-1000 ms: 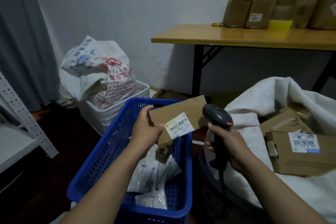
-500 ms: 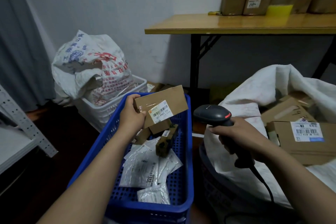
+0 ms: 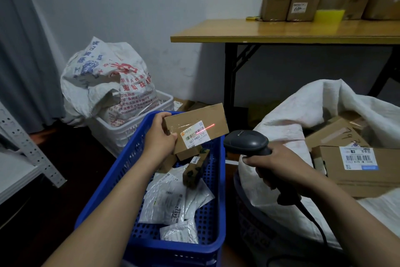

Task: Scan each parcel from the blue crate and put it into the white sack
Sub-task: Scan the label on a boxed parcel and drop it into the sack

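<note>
The left hand's (image 3: 161, 136) fingers grasped a box (image 3: 194, 119) over the crate's (image 3: 116, 182) twelve o'clock end, a red beam (image 3: 205, 127) crossing its label (image 3: 195, 135). At its four o'clock, the right hand's (image 3: 279, 167) fingers clenched the scanner (image 3: 244, 141). The sack (image 3: 303, 115) lay at three o'clock.

Brown parcel (image 3: 208, 115) tilted over blue crate (image 3: 116, 184), red line (image 3: 206, 127) on label (image 3: 194, 136)

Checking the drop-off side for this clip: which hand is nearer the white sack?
Right. The right hand, gripping the scanner, overlaps the front of the white sack; the left hand holds the parcel over the blue crate.
</note>
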